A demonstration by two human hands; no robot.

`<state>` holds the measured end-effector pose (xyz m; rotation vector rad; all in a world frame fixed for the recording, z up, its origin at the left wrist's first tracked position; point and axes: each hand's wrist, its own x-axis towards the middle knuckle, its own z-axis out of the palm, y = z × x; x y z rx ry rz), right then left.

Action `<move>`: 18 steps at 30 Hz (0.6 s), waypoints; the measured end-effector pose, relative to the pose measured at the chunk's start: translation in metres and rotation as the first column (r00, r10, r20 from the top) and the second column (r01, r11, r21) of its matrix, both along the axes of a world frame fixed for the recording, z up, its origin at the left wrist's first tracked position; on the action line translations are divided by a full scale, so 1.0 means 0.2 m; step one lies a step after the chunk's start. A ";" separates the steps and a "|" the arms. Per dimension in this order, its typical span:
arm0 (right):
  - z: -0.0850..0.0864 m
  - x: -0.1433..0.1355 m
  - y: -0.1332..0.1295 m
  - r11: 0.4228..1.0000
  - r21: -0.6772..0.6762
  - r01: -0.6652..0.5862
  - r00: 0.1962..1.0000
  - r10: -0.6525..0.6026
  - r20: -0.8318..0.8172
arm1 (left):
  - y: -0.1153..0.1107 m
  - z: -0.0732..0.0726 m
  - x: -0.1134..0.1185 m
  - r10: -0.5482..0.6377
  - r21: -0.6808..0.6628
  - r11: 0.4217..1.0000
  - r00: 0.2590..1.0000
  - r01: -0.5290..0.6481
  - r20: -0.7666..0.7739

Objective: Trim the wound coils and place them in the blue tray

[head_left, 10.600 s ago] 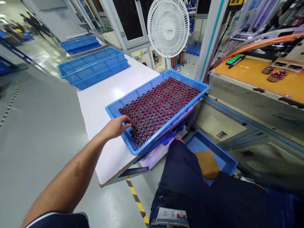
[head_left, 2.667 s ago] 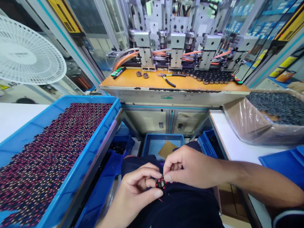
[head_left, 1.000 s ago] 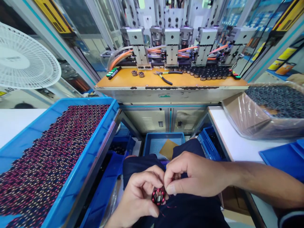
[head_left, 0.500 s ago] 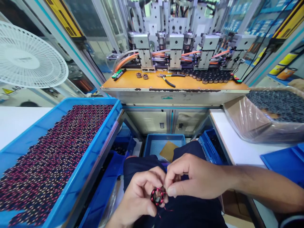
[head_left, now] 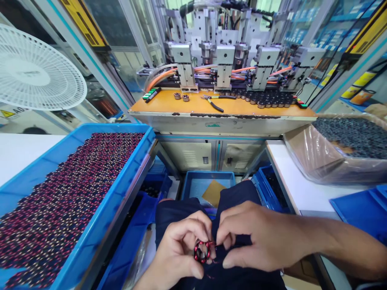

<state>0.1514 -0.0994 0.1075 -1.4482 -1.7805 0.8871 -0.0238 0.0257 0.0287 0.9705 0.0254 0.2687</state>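
My left hand (head_left: pixel 184 245) is closed around a small ring-shaped wound stator (head_left: pixel 202 252), black with red wire coils, held low over my lap with its round opening tilted up. Thin loose red wire ends stick out from its right and lower sides. Just right of the ring is my right hand (head_left: pixel 256 237), its thumb spread away from the curled fingers. Its index fingertip is beside a red wire end; whether it touches the wire I cannot tell.
At left, a blue tray (head_left: pixel 117 177) is packed with similar red-wound rings. Ahead, an orange bench (head_left: pixel 169 105) carries pliers (head_left: pixel 215 102), markers and dark rings beneath a machine (head_left: pixel 225 66). A plastic-lined carton (head_left: pixel 320 161) of dark parts stands right, a fan (head_left: pixel 39 72) left.
My right hand has shifted slightly right and down, and its thumb has parted from the index finger, where both were pinching a red wire. My left hand keeps the stator nearly in place.
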 end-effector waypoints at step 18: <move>-0.05 0.02 0.09 0.704 0.654 -0.277 0.911 -0.024 0.412 | -0.04 -0.06 0.02 -0.082 -0.330 0.941 0.996 0.070 -0.020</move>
